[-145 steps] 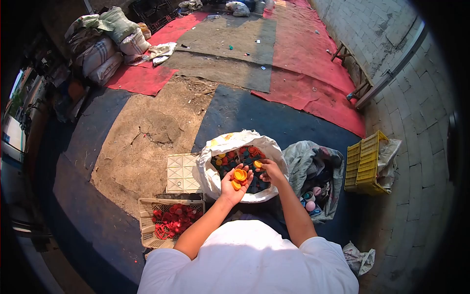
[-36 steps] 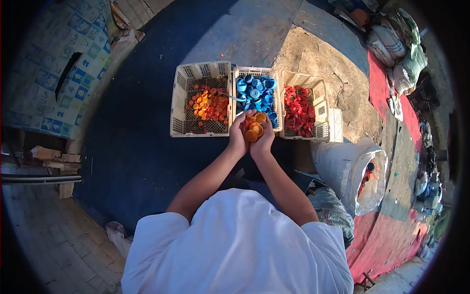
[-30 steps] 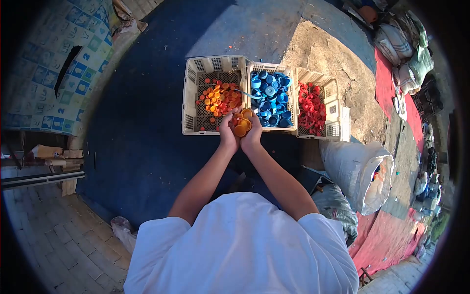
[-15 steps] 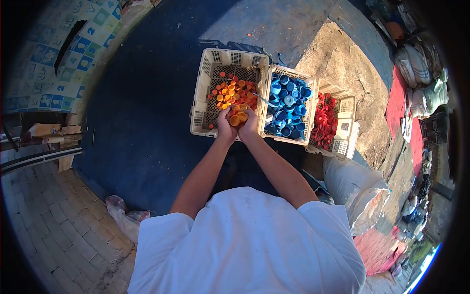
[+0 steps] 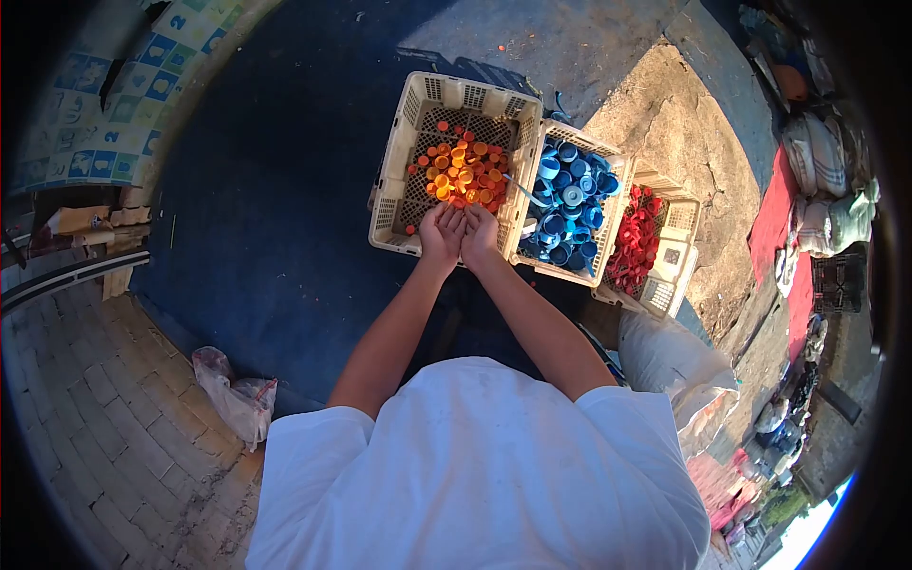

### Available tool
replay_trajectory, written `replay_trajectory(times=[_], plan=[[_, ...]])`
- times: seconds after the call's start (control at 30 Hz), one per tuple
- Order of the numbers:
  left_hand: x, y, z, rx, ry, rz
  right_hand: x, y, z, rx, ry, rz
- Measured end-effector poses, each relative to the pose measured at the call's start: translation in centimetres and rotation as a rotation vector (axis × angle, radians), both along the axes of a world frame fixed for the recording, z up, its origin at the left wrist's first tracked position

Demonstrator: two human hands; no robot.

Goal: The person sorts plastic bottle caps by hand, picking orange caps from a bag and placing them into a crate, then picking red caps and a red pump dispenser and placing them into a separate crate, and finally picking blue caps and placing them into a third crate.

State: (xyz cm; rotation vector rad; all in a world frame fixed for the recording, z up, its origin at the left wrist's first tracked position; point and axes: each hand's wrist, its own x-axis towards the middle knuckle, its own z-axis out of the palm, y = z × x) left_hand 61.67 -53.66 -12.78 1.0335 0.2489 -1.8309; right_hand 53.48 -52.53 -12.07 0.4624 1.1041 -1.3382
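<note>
The left hand [image 5: 442, 233] and right hand [image 5: 481, 233] are held side by side, touching, loosely open and cupped, over the near rim of a white basket [image 5: 390, 182]. Orange caps [image 5: 463, 174] are heaped in this basket just beyond the fingertips. The basket is set on the blue mat [image 5: 285, 190], towards its far edge, beside a basket of blue caps [image 5: 568, 201].

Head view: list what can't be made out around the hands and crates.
- Left hand and right hand: any caps in them, hidden by their own backs.
- Orange-cap crate: near corner, behind the hands.
- White sack: contents, hidden by its own side.
</note>
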Motion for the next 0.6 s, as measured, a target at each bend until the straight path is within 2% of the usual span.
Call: replay_trajectory(times=[0.37,0.47,0.6], plan=[[1.3,3.0,-0.7,-0.008,-0.022,-0.07,-0.1,3.5,1.8,-0.061,0.046,0.083],[2.0,4.3,3.0,-0.014,-0.021,-0.101,-0.9,5.7,2.2,-0.097,0.027,0.108],[3.3,6.6,4.9,-0.003,0.073,-0.151,-3.0,9.5,3.3,-0.176,-0.027,0.156]])
